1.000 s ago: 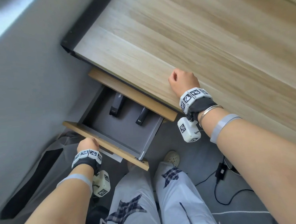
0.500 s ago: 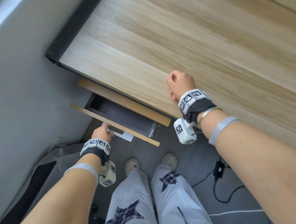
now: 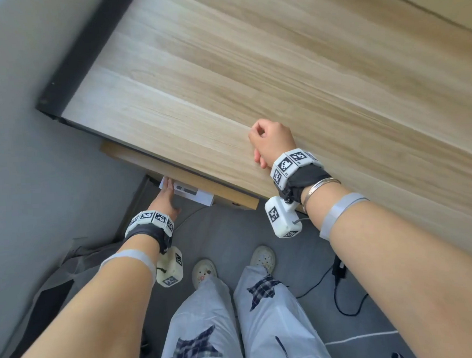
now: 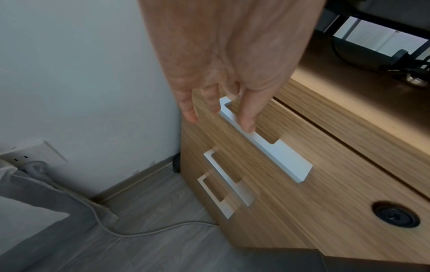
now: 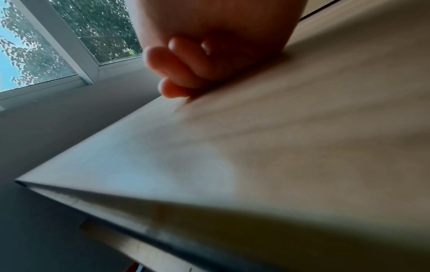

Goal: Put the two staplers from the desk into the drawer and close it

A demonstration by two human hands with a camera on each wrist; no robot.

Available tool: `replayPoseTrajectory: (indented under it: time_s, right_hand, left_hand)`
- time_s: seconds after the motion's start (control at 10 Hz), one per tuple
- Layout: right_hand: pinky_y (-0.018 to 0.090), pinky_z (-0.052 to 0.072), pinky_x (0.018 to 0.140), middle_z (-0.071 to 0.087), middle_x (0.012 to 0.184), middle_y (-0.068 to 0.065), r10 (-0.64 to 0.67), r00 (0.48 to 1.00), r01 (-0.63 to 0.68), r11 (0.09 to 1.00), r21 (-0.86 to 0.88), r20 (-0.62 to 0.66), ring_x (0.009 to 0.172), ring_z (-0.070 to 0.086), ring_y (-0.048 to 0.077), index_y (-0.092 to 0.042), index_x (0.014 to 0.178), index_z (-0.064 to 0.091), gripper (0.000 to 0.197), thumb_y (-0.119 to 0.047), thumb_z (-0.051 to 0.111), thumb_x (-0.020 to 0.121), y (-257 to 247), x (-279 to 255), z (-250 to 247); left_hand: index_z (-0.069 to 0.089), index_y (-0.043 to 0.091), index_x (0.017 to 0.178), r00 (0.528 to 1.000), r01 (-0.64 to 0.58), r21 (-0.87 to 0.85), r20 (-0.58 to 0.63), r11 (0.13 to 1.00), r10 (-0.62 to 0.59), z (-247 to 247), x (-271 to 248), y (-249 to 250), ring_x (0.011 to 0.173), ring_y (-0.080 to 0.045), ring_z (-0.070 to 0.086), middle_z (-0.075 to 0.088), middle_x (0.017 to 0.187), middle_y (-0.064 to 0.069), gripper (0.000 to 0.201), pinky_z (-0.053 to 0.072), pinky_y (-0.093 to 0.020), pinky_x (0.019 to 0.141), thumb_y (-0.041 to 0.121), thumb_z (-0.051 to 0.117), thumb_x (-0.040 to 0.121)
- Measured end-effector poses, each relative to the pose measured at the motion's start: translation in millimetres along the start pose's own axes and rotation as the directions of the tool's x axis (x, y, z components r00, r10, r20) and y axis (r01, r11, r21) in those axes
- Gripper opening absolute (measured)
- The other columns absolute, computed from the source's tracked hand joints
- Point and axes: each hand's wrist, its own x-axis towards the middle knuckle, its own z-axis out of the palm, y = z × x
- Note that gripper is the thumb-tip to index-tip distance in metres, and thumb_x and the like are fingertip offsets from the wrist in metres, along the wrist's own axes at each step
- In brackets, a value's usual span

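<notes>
The top drawer (image 4: 325, 156) of the wooden cabinet under the desk (image 3: 249, 66) stands shut, so both staplers are hidden inside it. My left hand (image 3: 165, 200) reaches down to the drawer's white handle (image 3: 191, 193). In the left wrist view its straight fingers (image 4: 188, 110) touch the drawer front and the thumb lies on the handle (image 4: 267, 145). My right hand (image 3: 271, 140) rests as a loose fist on the desk's front edge and holds nothing; the right wrist view shows its curled fingers (image 5: 186, 64) against the desktop (image 5: 279, 147).
Two lower drawers with white handles (image 4: 228, 176) sit below the top one. A wall stands close on the left, with a socket (image 4: 30, 154) and a grey bag (image 3: 54, 275) on the floor. A black cable and adapter (image 3: 339, 272) lie by my feet (image 3: 205, 270).
The drawer, wide open with both staplers showing a second ago, has been pushed fully in by my left hand. My right fist has stayed on the desk edge.
</notes>
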Motion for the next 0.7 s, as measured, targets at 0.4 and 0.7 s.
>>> replayPoseTrajectory:
  time_s: [0.4,0.7]
  right_hand:
    - [0.02,0.047,0.04,0.058,0.044,0.0,0.007,1.0,-0.007,1.0,0.028,-0.014,0.023,0.043,0.004,-0.016,0.07,0.053,0.022,-0.017,0.046,0.091,1.9,2.6,1.0]
    - [0.018,0.045,0.04,0.061,0.049,-0.002,0.022,0.997,-0.026,0.998,0.051,0.071,0.032,0.054,0.009,-0.014,0.078,0.056,0.02,-0.015,0.043,0.093,1.1,-2.2,-5.4]
  left_hand:
    - [0.012,0.01,0.151,0.999,0.007,0.042,-0.042,0.999,-0.005,3.3,15.5,1.3,0.145,-0.022,0.028,0.003,0.162,-0.005,0.078,0.032,-0.031,0.114,0.001,0.057,0.087]
    - [0.03,0.021,0.147,0.988,-0.028,0.246,0.157,0.969,-0.011,-31.7,-15.9,33.1,0.124,-0.028,0.054,0.046,0.146,-0.008,0.056,0.044,-0.034,0.104,0.014,0.047,0.094]
